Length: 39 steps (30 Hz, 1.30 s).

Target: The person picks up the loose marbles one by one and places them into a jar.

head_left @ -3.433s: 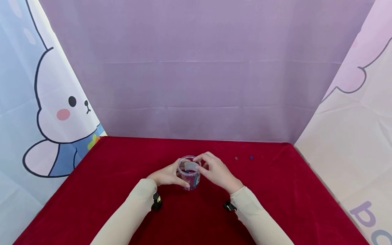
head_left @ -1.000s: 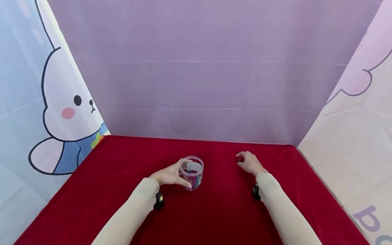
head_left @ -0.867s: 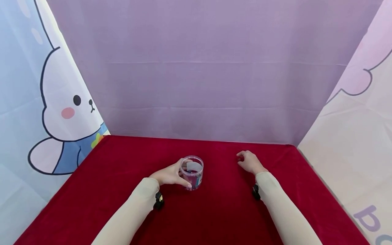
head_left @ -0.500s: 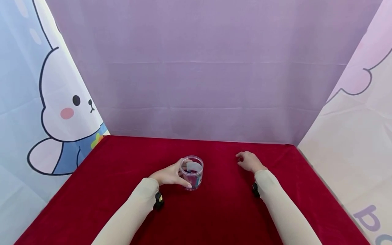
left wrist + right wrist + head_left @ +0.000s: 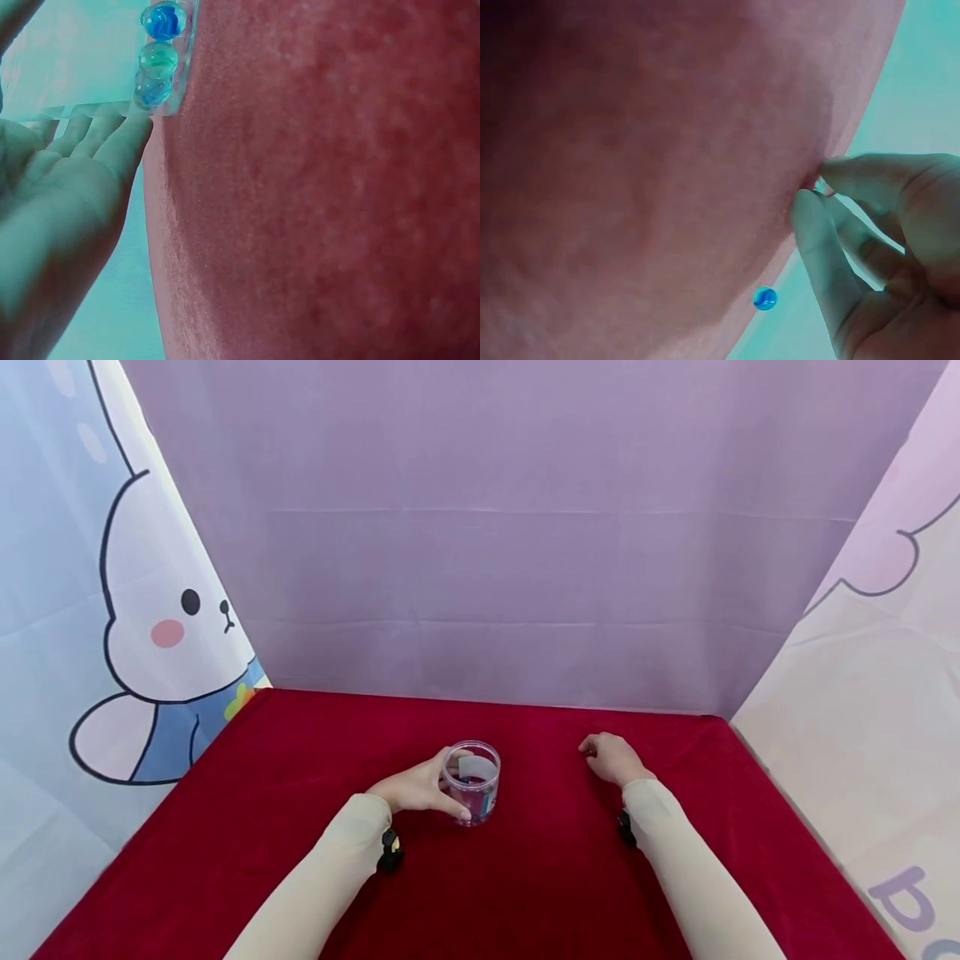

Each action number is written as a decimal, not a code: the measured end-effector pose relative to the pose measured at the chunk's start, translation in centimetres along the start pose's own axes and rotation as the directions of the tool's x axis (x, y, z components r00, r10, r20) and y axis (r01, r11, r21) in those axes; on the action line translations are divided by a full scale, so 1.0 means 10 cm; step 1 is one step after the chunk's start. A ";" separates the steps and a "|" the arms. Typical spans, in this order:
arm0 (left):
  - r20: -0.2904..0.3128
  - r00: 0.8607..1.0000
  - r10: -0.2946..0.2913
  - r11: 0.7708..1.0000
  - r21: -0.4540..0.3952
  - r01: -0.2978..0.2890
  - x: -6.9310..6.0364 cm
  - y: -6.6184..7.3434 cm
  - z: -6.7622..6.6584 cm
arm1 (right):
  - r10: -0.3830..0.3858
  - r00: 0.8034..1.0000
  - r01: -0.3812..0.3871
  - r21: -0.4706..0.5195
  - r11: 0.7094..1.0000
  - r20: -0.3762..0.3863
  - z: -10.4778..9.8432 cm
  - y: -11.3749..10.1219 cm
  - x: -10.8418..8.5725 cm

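My left hand (image 5: 420, 787) grips a clear plastic jar (image 5: 483, 787), fingers and thumb round its side. The jar stands upright on the cloth with its mouth uncovered. Through its wall in the left wrist view, a blue-swirled marble (image 5: 163, 21), a green one (image 5: 157, 57) and a blue one (image 5: 152, 90) show at the bottom. Farther right, my right hand (image 5: 615, 760) is low over the cloth, thumb and forefinger pinching a small glass marble (image 5: 820, 184), mostly hidden by the fingertips. Another blue marble (image 5: 765, 298) lies beside that hand.
A red cloth (image 5: 525, 877) covers the table. Behind it hangs a plain purple curtain (image 5: 480, 568). Printed drapes stand at both sides, with a cartoon rabbit (image 5: 161, 585) on the left one.
My right hand has left the jar's rim and moved right to the marbles, its fingertips drawing together on one. My left hand has stayed on the jar.
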<state>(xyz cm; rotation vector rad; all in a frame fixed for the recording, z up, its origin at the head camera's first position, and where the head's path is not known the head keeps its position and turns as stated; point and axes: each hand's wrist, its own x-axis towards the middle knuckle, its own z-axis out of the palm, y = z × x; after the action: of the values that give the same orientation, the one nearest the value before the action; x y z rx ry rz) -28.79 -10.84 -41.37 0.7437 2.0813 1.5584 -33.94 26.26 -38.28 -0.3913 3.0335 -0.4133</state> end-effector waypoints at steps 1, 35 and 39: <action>-0.001 1.000 -0.002 1.000 0.003 0.002 0.00 0.00 0.00 | 0.007 1.000 -0.007 0.009 1.000 -0.005 0.00 0.01 0.00; -0.016 1.000 -0.016 1.000 0.013 0.016 0.02 -0.01 -0.01 | -0.016 0.999 0.021 0.115 0.993 -0.048 -0.09 -0.11 -0.12; -0.012 1.000 -0.015 1.000 0.012 0.015 0.02 -0.02 -0.01 | -0.047 0.997 0.054 0.125 0.991 -0.064 -0.12 -0.17 -0.15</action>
<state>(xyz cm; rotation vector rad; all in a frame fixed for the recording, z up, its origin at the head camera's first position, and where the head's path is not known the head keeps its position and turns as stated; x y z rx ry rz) -29.05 -10.83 -41.55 0.7231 2.1017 1.5470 -32.14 25.41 -36.63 -0.4563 3.0392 -0.6292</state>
